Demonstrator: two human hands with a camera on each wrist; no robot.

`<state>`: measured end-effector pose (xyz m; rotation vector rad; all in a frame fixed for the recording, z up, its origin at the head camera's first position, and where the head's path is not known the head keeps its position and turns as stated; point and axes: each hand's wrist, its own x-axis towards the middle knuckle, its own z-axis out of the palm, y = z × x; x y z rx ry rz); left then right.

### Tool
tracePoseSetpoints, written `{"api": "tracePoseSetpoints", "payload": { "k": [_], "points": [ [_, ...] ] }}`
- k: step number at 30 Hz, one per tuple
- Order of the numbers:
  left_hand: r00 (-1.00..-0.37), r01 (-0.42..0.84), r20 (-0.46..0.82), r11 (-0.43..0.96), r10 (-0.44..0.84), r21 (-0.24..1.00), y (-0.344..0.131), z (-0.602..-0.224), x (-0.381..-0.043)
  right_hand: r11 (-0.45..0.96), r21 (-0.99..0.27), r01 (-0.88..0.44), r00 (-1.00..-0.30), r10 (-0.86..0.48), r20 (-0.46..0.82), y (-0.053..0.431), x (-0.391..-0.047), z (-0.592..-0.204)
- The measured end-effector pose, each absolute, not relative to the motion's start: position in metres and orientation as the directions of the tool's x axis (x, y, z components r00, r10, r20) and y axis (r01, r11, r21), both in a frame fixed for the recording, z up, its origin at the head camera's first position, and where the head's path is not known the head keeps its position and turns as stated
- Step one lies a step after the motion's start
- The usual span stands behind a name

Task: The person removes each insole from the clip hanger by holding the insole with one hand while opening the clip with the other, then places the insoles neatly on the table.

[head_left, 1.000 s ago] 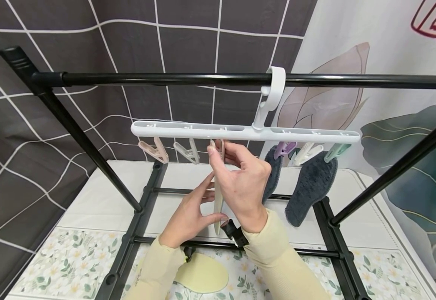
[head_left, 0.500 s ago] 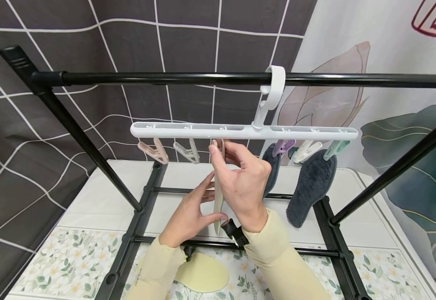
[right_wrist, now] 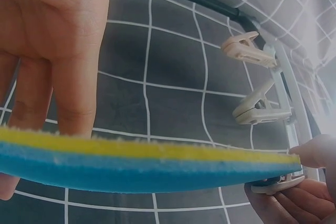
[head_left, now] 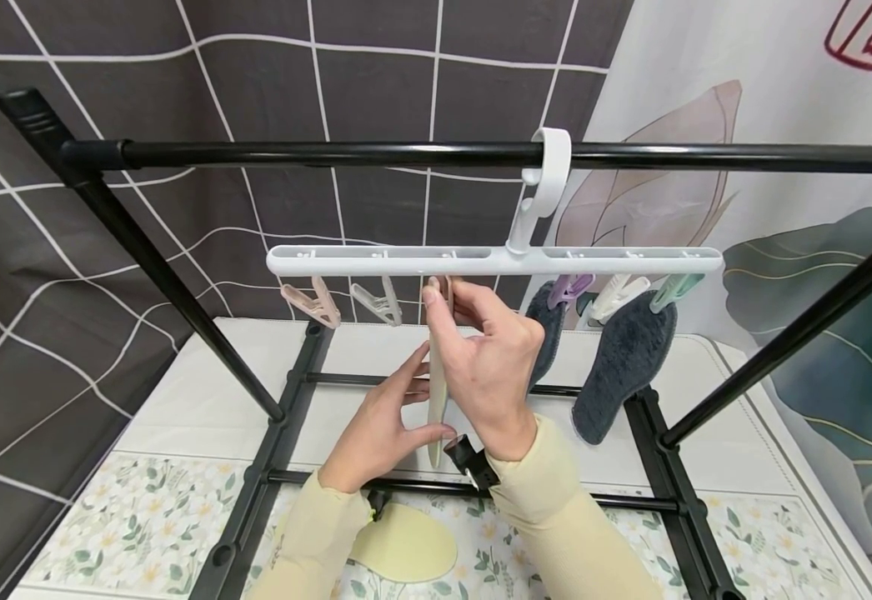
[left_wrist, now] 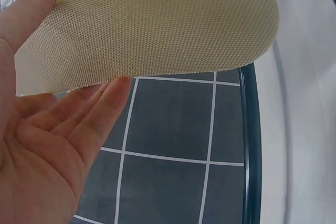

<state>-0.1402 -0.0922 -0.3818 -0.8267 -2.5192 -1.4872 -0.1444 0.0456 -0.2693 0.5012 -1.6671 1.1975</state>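
Six clips hang from one white hanger point(head_left: 406, 261), hooked over the black rail point(head_left: 331, 155) in the upper part of the frame. The pink clip point(head_left: 312, 302) and the grey clip point(head_left: 379, 300) are left of centre; the middle clip point(right_wrist: 283, 184) is mostly hidden by fingers; the purple clip point(head_left: 571, 288), white clip point(head_left: 616, 298) and green clip point(head_left: 676, 290) are right of centre.

Four insoles show. Right of centre two hang, the rear dark insole point(head_left: 547, 333) from the purple clip and the front dark insole point(head_left: 623, 367) from the green one. The pale insole point(head_left: 409, 546) lies at lower centre on the floral-patterned surface point(head_left: 151, 525). The held insole point(head_left: 437, 408) is at the centre, upright between two hands.

Edge-on in the head view, it is a narrow, pale strip. The left wrist view shows a cream face with a fine mesh texture and a rounded end; the right wrist view shows its edge in two layers, frayed yellow over blue.

The right hand point(head_left: 488, 358) pinches the middle clip at the insole's top. The left hand point(head_left: 376, 429) has thumb and nearly straight fingers spread apart, touching its opposite edges.
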Motion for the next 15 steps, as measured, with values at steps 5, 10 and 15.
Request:
{"api": "tracePoseSetpoints", "payload": {
  "k": [5, 10, 15],
  "points": [
    [-0.847, 0.506, 0.356, 0.393, 0.395, 0.768, -0.0922, -0.3816, -0.1392, 0.431, -0.474, -0.768, -0.43, 0.201, 0.88, 0.0459, -0.1441, -0.269],
    [-0.846, 0.512, 0.363, 0.41, 0.389, 0.754, -0.0919, -0.3816, -0.1389, 0.434, -0.474, -0.766, -0.43, 0.202, 0.88, 0.046, -0.1436, -0.2684],
    [-0.853, 0.501, 0.35, 0.42, 0.387, 0.757, -0.0916, -0.3808, -0.1381, 0.442, -0.477, -0.759, -0.428, 0.213, 0.878, 0.0461, -0.1441, -0.2685]
  ]
}}
